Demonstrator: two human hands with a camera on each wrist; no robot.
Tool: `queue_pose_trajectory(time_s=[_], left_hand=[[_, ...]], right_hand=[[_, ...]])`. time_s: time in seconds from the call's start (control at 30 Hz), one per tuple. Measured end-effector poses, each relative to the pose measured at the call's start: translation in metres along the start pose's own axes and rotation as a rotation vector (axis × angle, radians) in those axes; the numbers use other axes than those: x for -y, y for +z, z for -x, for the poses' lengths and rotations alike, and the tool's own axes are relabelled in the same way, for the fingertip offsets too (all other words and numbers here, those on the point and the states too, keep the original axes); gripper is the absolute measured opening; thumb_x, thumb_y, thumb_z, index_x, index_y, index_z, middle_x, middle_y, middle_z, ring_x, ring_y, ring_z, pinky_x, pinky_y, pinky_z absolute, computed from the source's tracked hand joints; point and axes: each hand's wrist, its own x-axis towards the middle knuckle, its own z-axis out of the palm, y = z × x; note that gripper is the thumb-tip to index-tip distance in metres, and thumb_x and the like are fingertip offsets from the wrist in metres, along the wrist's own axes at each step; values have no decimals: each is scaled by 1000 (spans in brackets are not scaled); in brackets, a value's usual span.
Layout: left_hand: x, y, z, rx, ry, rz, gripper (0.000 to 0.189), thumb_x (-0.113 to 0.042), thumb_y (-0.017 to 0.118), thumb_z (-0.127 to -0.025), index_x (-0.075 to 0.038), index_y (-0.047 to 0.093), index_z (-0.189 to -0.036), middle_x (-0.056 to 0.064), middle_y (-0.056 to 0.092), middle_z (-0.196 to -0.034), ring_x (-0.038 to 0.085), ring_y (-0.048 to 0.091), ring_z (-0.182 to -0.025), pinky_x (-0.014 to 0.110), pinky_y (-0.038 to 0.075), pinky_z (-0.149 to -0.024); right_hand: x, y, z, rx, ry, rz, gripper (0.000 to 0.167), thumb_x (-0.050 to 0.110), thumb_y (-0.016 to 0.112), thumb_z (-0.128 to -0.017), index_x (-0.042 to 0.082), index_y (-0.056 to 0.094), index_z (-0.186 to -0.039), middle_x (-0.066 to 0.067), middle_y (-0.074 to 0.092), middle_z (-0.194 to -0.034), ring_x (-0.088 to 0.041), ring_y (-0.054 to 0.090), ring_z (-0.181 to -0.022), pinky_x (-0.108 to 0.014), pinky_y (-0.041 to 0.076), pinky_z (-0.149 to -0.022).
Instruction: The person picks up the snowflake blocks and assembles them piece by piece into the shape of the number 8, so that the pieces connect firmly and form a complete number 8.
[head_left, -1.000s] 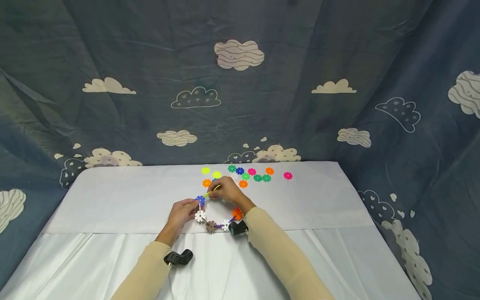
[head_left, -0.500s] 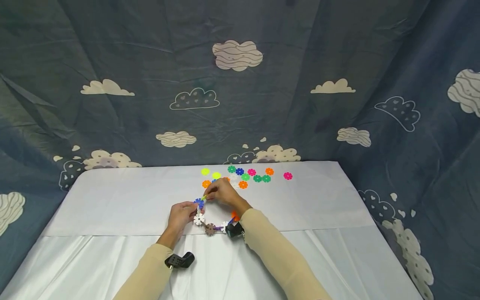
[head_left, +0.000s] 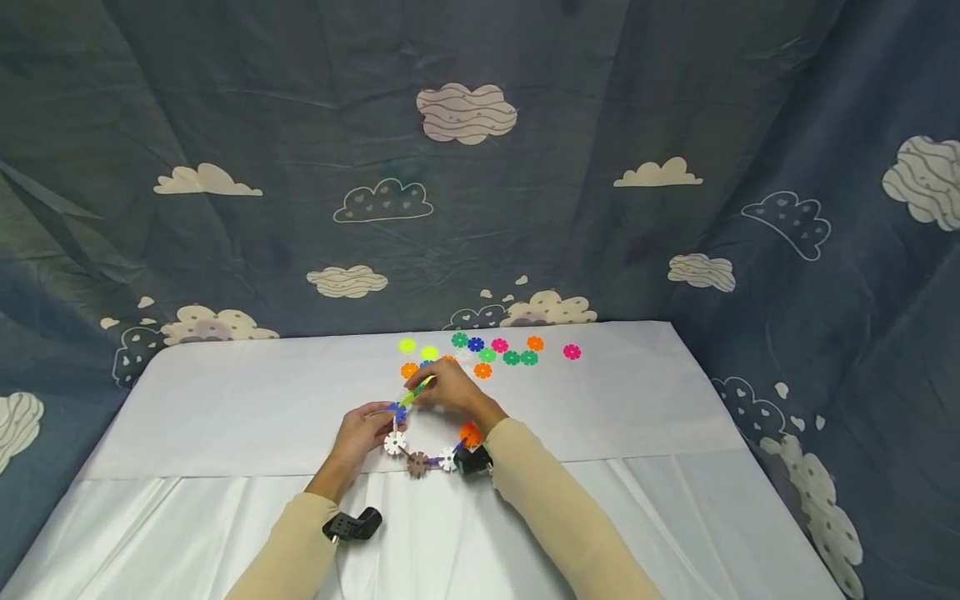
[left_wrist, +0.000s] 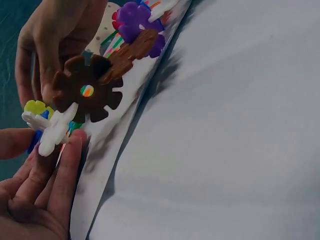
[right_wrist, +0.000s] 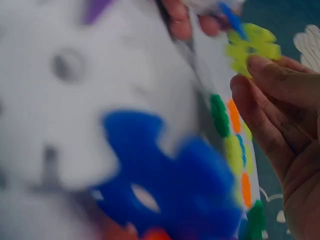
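Observation:
My left hand (head_left: pixel 362 432) pinches a blue notched disc (head_left: pixel 398 412) at the left end of a curved chain of flower-shaped interlocking plastic discs. With thumb and fingertips my right hand (head_left: pixel 450 387) pinches a yellow disc (right_wrist: pixel 265 42), whose edge meets the blue one. From the left hand the chain runs through a white disc (head_left: pixel 394 443), a brown disc (head_left: pixel 417 465), a purple disc (left_wrist: pixel 132 22) and another white disc (head_left: pixel 447 459) to an orange disc (head_left: pixel 471 434) near my right wrist. A large blurred blue disc (right_wrist: pixel 175 185) fills the right wrist view's lower part.
Loose discs lie at the table's back, among them a yellow disc (head_left: pixel 407 346), an orange disc (head_left: pixel 408 371), a green disc (head_left: pixel 529 357) and a pink disc (head_left: pixel 572 352). A dark cloud-patterned curtain (head_left: pixel 480 208) hangs behind the white-covered table (head_left: pixel 622 400).
The yellow disc, first held slightly apart from the blue one, now meets it and has turned in my right fingers. Both hands and the chain stay in nearly the same place.

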Motion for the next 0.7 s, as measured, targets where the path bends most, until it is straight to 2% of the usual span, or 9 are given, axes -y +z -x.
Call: queue_pose_trajectory(time_s=[0.1,0.23,0.33,0.4,0.47,0.57,0.7], left_hand=[[0,-4,-1,48,-10,0,32,-4,48,-99,10,51,-127,16,70,-101,14,68,-84,23,55,-74],[-2,-9,-1,94,-30,-35,35,-4,43,-100,7,50,-133,20,64,-115,17,67,-95,26,54,-83],[-3,-11,-2,117,-46,-45,36,-6,42,-101,6,49,-135,22,62,-120,19,66,-99,29,53,-87],[-3,-12,-3,124,-52,-41,37,-9,43,-102,7,48,-135,22,62,-119,20,66,-99,30,53,-89],[-3,-12,-4,119,-61,-47,39,-15,46,-102,8,48,-134,20,63,-116,18,66,-97,29,53,-88],[-3,-10,-5,97,-78,-42,43,-21,51,-101,11,50,-130,17,67,-108,15,67,-90,28,54,-85],[-4,-6,-8,81,-91,-22,43,-22,56,-99,12,54,-125,14,68,-99,12,68,-83,27,55,-81]], right_hand=[[-7,-14,7,-54,47,-30,24,5,78,-79,2,73,-103,-6,71,-97,-13,64,-78,-22,53,-71],[-25,-33,17,-216,171,-65,21,7,76,-82,3,73,-102,-7,68,-89,-17,60,-70,-25,52,-62],[-42,-43,25,-353,256,-27,19,8,76,-82,3,74,-100,-7,65,-81,-17,56,-69,-25,48,-61],[-52,-45,28,-407,310,12,21,9,77,-81,4,74,-101,-6,63,-79,-17,54,-71,-25,46,-63],[-59,-45,31,-423,344,46,26,11,78,-81,3,73,-104,-6,63,-80,-18,53,-74,-26,45,-67],[-64,-43,32,-403,401,70,32,15,79,-81,3,71,-109,-6,60,-82,-19,51,-76,-27,44,-67],[-66,-41,30,-391,440,123,32,17,79,-81,4,71,-108,-6,57,-82,-19,50,-75,-27,43,-66]])
